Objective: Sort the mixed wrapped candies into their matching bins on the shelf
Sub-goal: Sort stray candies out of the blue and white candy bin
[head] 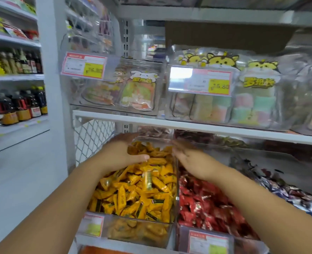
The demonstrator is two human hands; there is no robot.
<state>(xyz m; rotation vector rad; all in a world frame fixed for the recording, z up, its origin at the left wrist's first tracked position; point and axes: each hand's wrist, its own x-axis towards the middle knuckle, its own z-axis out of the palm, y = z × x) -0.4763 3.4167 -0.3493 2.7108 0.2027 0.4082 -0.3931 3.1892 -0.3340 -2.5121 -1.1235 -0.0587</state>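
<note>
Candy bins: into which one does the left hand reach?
The yellow-candy bin, leftmost; the left hand rests on its pile; red candies fill its neighbour.

Bright even light, motion blur, fisheye edges

To your left, dark sauce bottles (21, 105) stand in rows on a neighbouring rack (19, 77). Above you, bags of pastel marshmallows (255, 107) bear yellow cat faces, a price tag (200, 81) in front.

Motion-smeared right hand (193, 160) at centre, left hand (120, 153) half hidden behind yellow candies (142, 189), upper-left price tag (83, 66) unreadable, lower-right tag (209, 242) cut by bottom edge.
</note>
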